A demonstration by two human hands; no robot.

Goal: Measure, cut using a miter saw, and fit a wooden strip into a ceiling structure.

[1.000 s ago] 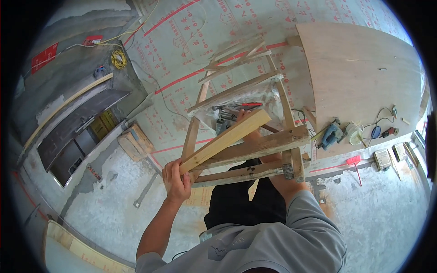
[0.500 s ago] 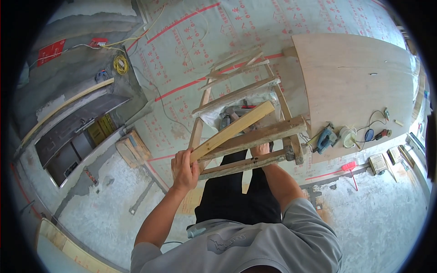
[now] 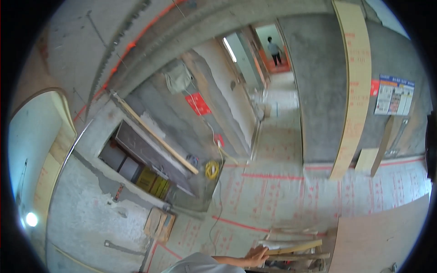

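Observation:
At the bottom edge, my left hand (image 3: 257,256) is closed at the near-left end of a pale wooden strip (image 3: 296,248). The strip lies slanted across the top of a wooden trestle-like stand (image 3: 302,257), whose lower part is cut off by the frame. Some dark items, too small to name, show between its bars. My grey sleeve (image 3: 193,264) and left forearm reach in from below. Nowhere in the picture does my right hand appear.
A plywood sheet (image 3: 382,239) lies right of the stand. Left are a cardboard box (image 3: 159,224), a coiled yellow cable (image 3: 211,169) and a wall opening with a dark panel (image 3: 150,150). A long board (image 3: 355,91) leans on the far wall. Another person (image 3: 274,51) stands in the far doorway.
The view has swung up and left toward the walls and doorway, so the stand now sits at the bottom edge. My right arm and legs have left the picture. My left hand stays on the strip.

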